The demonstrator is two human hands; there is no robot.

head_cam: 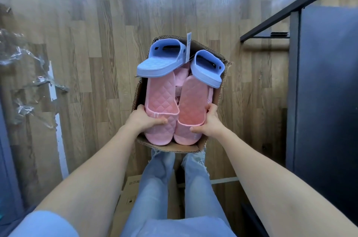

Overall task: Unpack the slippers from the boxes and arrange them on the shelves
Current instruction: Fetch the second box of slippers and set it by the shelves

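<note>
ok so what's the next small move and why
Probably set the cardboard box down by the shelf frame on the right: left hand and right hand both grip it, so neither is free to lift the blue slippers perched on the pink slippers.

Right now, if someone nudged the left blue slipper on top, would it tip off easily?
Probably: the left blue slipper lies loose on the pink slippers, above the cardboard box rim, so it may slide off. It looks like moulded foam, so likely light and not fragile.
</note>
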